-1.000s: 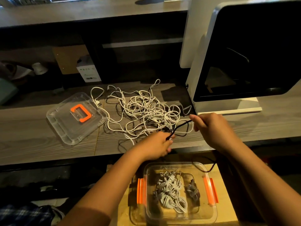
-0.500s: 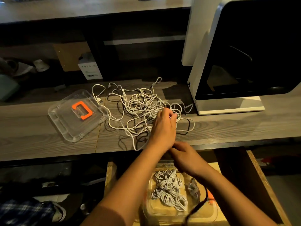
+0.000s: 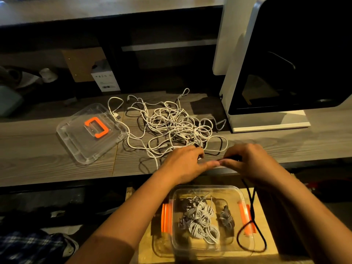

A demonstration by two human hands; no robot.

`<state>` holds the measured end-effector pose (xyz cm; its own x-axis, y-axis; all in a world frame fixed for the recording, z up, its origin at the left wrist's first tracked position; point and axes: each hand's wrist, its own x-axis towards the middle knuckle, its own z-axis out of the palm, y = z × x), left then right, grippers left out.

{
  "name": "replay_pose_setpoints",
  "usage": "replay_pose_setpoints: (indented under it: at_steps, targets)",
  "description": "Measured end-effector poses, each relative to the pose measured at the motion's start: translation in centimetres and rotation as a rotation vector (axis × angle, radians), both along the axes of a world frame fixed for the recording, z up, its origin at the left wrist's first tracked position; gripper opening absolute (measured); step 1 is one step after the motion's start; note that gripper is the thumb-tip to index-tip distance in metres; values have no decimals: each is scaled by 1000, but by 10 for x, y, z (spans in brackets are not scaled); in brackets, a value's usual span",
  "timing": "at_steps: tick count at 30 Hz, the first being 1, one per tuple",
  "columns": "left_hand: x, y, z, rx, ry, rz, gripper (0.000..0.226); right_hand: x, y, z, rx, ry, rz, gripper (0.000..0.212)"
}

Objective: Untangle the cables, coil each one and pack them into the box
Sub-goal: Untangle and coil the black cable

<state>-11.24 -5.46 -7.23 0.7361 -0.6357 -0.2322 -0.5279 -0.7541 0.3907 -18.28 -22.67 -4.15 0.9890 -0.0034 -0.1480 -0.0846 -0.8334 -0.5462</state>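
My left hand (image 3: 182, 162), drawn back to the near edge of the white tangle (image 3: 171, 126), grip unclear; my right hand (image 3: 251, 161), risen beside it, pinches the black cable (image 3: 252, 212).

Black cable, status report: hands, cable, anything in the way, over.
Right hand pinches black cable, slack looping down over the open box. Left hand curled at white tangle's edge, grip unclear. Tangle unsorted on desk.

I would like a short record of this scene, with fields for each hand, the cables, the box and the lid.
left hand: at near edge of tangle, grip unclear
right hand: holds black cable
black cable: hangs in a loop over the box
tangle: white, on desk
box: open, coiled cables inside
lid: on desk, left of tangle
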Motion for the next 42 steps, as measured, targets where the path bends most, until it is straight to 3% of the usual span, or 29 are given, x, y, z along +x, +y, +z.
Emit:
replay_pose_setpoints:
  at_steps: [3, 6, 10, 13, 17, 21, 26, 32, 35, 39, 42]
  targets:
    - [-5, 1, 4, 53, 113, -29, 53, 3, -9, 4, 154, 5, -10, 5]
    - [-10, 0, -3, 11, 223, -69, 42, 7, -15, 2, 229, 23, -13, 12]
    - [-17, -7, -2, -568, 636, 141, 41, 9, -10, -15, 446, -10, -191, 9]
    - [-20, -13, 3, -1016, 778, 331, 33, 7, 6, -22, 636, -2, -260, 21]
    - [-23, -26, 9, -1302, 768, 523, 26, 5, 33, -27, 814, 83, -309, 28]
    - [-19, -41, 8, -1419, 601, 785, 24, 3, 57, -27, 1032, 174, -291, 15]
    - [2, -28, 6, -1179, 123, 856, 23, -3, 65, -30, 595, 276, -26, 15]
    - [18, -7, -2, -268, -396, 340, 36, -2, 58, -14, 13, 152, 165, 17]
    - [23, 11, -6, -48, -391, 260, 51, -3, 35, -6, -222, 139, 124, 18]
    - [18, 22, -10, 96, -188, 97, 81, 3, 10, -9, -255, 6, -23, 22]
    - [7, 17, -11, 159, -152, 41, 72, 8, -2, -11, -213, -118, -60, 20]
